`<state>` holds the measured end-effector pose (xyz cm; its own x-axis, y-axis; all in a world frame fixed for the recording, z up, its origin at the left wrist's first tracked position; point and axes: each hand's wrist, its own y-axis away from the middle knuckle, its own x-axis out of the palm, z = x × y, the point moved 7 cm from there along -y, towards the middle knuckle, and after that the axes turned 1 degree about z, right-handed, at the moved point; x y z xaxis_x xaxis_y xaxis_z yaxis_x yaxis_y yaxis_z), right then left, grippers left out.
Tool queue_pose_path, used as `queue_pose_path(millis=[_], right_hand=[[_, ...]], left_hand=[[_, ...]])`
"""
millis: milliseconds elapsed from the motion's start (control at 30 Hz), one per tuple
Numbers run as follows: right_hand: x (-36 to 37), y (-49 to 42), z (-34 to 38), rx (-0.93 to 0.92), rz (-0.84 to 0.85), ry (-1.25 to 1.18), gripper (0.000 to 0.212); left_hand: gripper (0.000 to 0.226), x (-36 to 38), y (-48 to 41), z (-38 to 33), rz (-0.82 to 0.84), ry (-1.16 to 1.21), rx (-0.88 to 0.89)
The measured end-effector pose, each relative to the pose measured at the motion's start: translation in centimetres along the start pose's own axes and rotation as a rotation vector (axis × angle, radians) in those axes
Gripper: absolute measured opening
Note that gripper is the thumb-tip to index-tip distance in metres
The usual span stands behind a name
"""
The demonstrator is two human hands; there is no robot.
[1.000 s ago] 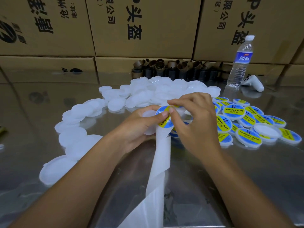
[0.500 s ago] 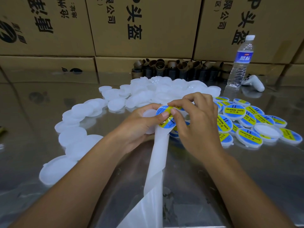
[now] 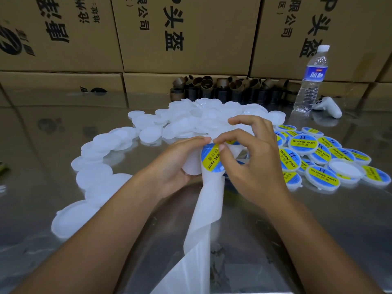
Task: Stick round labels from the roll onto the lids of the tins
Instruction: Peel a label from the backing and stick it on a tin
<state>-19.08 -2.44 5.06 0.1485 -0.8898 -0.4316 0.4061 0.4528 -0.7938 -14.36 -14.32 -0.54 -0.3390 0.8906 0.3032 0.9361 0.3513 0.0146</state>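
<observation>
A: Hands?
B: The left hand (image 3: 176, 166) curls round 1 blank lid (image 3: 189, 167) and backing strip (image 3: 210, 209); right hand (image 3: 254, 168) pinches label (image 3: 212, 159), thumb and forefinger.
A: Location?
B: Above table (image 3: 328, 219) centre; labelled lids (image 3: 318, 160) toward right edge.

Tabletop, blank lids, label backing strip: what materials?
Shiny grey tabletop: probably stainless steel, glossy; it mirrors the brown cartons. Blank round white lids: probably moulded plastic, frosted, slightly translucent. White backing strip: looks like waxy release paper, semi-sheer, hanging limp.
</observation>
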Motion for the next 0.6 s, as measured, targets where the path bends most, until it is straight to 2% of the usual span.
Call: queue_pose_path(millis=[167, 400, 600], right_hand=[[0.1, 0.0, 0.2, 0.041, 0.041, -0.055, 0.013], [0.0, -0.1, 0.0, 0.185, 0.054, -0.279, 0.016], [-1.1, -0.6, -1.8, 0.317, -0.085, -0.638, 0.032]], left_hand=[[0.034, -0.3, -0.1, 0.2, -0.041, -0.084, -0.018], [0.029, -1.0, -0.3, 0.4, -0.08, -0.165, 0.001], [0.024, -1.3, -0.6, 0.6, -0.131, -0.175, 0.026]])
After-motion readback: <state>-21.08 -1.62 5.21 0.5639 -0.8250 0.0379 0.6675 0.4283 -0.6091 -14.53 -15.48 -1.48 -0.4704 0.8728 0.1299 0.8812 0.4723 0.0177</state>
